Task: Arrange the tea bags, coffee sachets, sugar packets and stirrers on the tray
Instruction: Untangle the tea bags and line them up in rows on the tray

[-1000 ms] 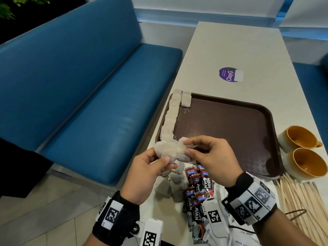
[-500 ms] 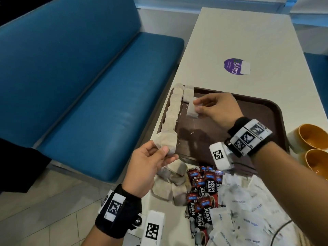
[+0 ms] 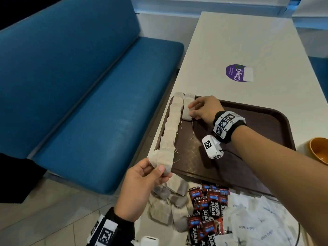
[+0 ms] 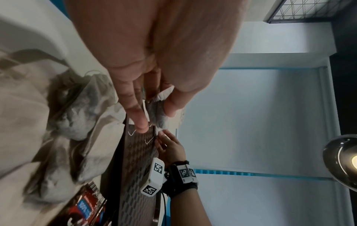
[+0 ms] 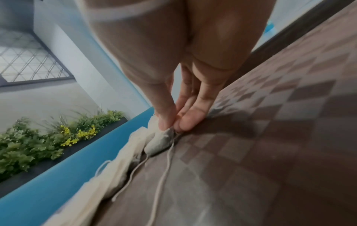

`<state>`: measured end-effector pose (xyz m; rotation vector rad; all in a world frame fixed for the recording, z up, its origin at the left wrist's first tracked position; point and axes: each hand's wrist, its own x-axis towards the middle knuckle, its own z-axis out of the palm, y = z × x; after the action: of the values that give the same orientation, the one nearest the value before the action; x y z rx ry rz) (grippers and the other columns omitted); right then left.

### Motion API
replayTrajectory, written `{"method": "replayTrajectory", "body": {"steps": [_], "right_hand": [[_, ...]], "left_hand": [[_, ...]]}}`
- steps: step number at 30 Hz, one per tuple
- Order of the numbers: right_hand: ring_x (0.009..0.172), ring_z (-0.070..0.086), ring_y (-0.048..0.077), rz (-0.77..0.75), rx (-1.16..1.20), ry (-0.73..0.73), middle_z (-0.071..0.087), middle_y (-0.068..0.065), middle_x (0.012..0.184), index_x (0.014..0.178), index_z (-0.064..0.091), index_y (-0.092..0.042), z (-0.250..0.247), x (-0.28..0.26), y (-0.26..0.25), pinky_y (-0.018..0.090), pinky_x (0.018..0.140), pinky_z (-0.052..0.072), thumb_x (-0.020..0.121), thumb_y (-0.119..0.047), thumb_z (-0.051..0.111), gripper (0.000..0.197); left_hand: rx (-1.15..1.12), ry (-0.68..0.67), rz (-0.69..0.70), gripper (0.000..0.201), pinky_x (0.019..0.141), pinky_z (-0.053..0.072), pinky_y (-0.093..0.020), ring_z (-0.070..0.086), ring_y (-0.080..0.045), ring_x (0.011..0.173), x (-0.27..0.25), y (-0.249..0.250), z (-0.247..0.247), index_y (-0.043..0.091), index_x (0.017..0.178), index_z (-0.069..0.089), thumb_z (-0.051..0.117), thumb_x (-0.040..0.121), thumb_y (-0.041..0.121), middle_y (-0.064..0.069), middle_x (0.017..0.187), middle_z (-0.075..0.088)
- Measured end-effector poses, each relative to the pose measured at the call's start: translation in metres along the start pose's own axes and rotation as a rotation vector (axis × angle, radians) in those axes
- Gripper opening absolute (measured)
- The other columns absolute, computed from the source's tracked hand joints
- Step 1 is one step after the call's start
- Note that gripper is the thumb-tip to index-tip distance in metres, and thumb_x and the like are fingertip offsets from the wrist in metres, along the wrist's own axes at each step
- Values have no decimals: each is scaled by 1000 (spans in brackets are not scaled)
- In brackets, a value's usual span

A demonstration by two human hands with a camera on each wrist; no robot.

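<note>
A blue bench [image 3: 85, 96] sits left of the table [image 3: 248, 41]; the left hand [image 3: 142, 185] pinches one tea bag [image 3: 162, 161] between thumb and fingers at the tray's near-left corner; a row of roughly eight bags [image 3: 171, 125] lines the left edge of the tray [image 3: 257, 125], two more starting a second row; the right hand [image 3: 204, 109] pinches the nearer of these [image 3: 186, 113], fingertips together, on the tray floor; loose tea bags [image 3: 170, 208], coffee sachets [image 3: 209, 208] and sugar packets [image 3: 257, 222] lie heaped below, uncountable; one orange cup [image 3: 319, 150] shows at right.

both hands' fingers [image 3: 192, 113] pinched
</note>
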<state>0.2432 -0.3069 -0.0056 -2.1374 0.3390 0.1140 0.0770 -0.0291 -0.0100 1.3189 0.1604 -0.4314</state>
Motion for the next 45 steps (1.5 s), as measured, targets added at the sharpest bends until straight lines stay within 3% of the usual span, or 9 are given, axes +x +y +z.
{"method": "replayTrajectory", "body": {"steps": [2, 5, 11, 19, 22, 29, 35, 40, 45], "right_hand": [[74, 74, 32, -3, -52, 49, 71, 5, 81, 83, 74, -22, 2, 5, 1, 47, 81, 63, 74, -6, 88, 23], [71, 68, 24, -11, -117, 101, 68, 2, 81, 84, 68, -20, 4, 6, -3, 41, 80, 61, 72, -12, 90, 26], [73, 76, 31, 42, -84, 120, 75, 10, 85, 87, 64, -15, 7, 2, -6, 40, 75, 64, 78, -5, 85, 24], [84, 73, 22, 42, -95, 186, 73, 1, 87, 83, 65, -22, -3, -14, -13, 42, 87, 61, 80, -16, 83, 19], [88, 71, 19, -42, -110, 142, 73, 0, 89, 87, 68, -22, -11, -42, -26, 36, 89, 58, 84, -18, 79, 12], [82, 71, 15, -302, -14, -127, 73, -6, 86, 86, 72, -29, -20, -145, -63, 44, 85, 59, 85, -30, 79, 7], [77, 67, 2, -315, 2, -215, 72, -11, 86, 86, 72, -26, -8, -208, -56, 23, 75, 54, 87, -25, 81, 9], [90, 73, 22, -263, 268, -206, 76, 4, 94, 98, 76, -22, 0, -230, -45, 33, 84, 60, 90, -14, 78, 11], [88, 74, 25, -207, 315, -122, 78, 5, 93, 96, 79, -20, 8, -235, -38, 36, 81, 63, 88, -4, 78, 18]], "left_hand": [[8, 0, 6, 31, 89, 60, -41, 74, -37, 100, 2, -1, -1, 5, 113, 73, 70, 85, 17, -17, 106, 77], [25, -11, 16, 31, 87, 61, -38, 75, -35, 99, 2, -3, -1, 7, 115, 72, 69, 86, 18, -16, 106, 77], [30, -27, 15, 35, 89, 61, -41, 75, -34, 98, 2, -4, 0, 7, 118, 71, 69, 85, 19, -13, 107, 77], [25, -11, 38, 26, 91, 59, -43, 74, -36, 99, -2, -1, -2, 9, 107, 75, 71, 84, 19, -16, 105, 77], [15, -12, 57, 27, 92, 58, -46, 74, -36, 100, -6, 2, -1, 11, 110, 75, 71, 85, 20, -16, 106, 77], [-24, -31, 108, 23, 85, 60, -38, 74, -36, 97, -19, 12, 9, 14, 106, 77, 72, 85, 20, -17, 106, 76], [-14, -48, 150, 36, 87, 60, -38, 74, -30, 98, -31, 17, 19, 10, 120, 71, 72, 85, 20, -13, 110, 77], [20, -58, 156, 33, 80, 59, -33, 74, -27, 91, -41, 17, 23, 9, 116, 72, 76, 85, 19, -14, 105, 78], [43, -55, 112, 30, 72, 56, -35, 69, -22, 76, -44, 18, 26, 9, 104, 75, 80, 80, 26, -14, 91, 77]]}}
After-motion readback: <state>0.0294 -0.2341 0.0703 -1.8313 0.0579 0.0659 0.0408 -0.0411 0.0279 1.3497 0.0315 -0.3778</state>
